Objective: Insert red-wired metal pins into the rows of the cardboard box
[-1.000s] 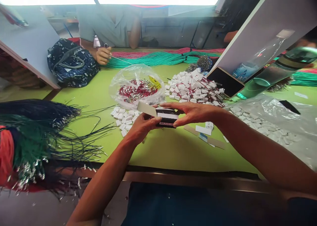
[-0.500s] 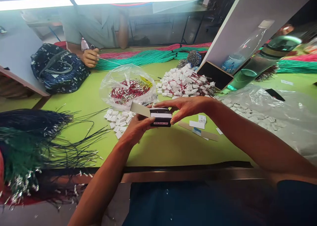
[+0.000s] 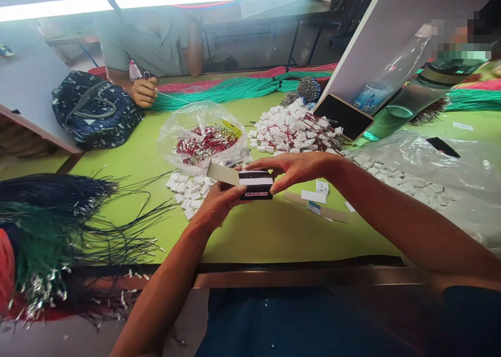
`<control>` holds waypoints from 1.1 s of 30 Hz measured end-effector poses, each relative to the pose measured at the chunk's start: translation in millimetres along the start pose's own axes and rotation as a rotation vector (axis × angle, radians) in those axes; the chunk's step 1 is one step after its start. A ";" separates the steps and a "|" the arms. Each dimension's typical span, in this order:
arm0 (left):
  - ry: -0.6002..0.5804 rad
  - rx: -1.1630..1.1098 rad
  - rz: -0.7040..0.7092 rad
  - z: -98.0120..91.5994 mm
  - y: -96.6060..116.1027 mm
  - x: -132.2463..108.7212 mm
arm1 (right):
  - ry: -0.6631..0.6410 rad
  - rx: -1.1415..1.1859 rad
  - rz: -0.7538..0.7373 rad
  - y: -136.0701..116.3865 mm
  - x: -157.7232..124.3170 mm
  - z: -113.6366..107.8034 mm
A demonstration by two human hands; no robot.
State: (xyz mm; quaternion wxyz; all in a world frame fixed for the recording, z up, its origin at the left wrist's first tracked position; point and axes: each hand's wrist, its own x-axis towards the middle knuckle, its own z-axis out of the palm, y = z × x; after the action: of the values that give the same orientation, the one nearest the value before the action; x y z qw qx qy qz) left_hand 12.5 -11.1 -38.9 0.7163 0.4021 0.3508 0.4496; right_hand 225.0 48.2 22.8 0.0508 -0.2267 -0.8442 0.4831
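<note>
Your left hand point(image 3: 219, 203) curls closed under a small black labelled box point(image 3: 255, 185), and your right hand point(image 3: 293, 170) grips it from above, thumb at its right end. A beige card point(image 3: 223, 173) juts out toward your left fingers; white plastic pieces point(image 3: 188, 192) lie just beyond them.

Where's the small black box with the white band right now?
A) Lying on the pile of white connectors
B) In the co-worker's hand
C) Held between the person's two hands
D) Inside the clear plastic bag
C. The small black box is gripped at its near end by the left hand, while the fingers of the right hand reach across its top edge.
</note>
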 end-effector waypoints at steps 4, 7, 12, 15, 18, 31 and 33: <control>-0.004 -0.014 -0.005 -1.1 -1.3 0.2 | 0.005 0.009 0.014 0.7 -0.2 0.6; 0.003 -0.035 -0.008 -1.0 -1.4 0.3 | 0.009 0.019 0.021 1.8 -0.5 0.8; 0.004 -0.032 -0.031 -2.2 -1.8 -0.6 | 0.016 0.030 0.049 1.9 -2.4 2.2; -0.020 -0.011 -0.047 -2.8 -2.6 -2.6 | 0.028 0.037 0.044 2.6 -4.7 4.9; -0.049 0.031 -0.068 -3.9 -3.2 -5.1 | 0.041 0.042 0.013 5.6 -9.4 8.7; 0.000 0.133 0.209 -31.3 38.8 -11.7 | 0.206 -0.273 0.101 6.4 -50.1 66.0; 0.080 0.142 0.190 -28.2 39.9 -11.5 | 0.214 -0.321 0.082 14.4 -49.4 76.2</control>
State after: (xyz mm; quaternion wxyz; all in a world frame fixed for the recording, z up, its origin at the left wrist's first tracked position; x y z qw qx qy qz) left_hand -30.3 -3.5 -13.9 0.6254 0.4651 0.3705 0.5053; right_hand 250.6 -27.3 -22.9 0.0837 -0.3160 -0.8904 0.3169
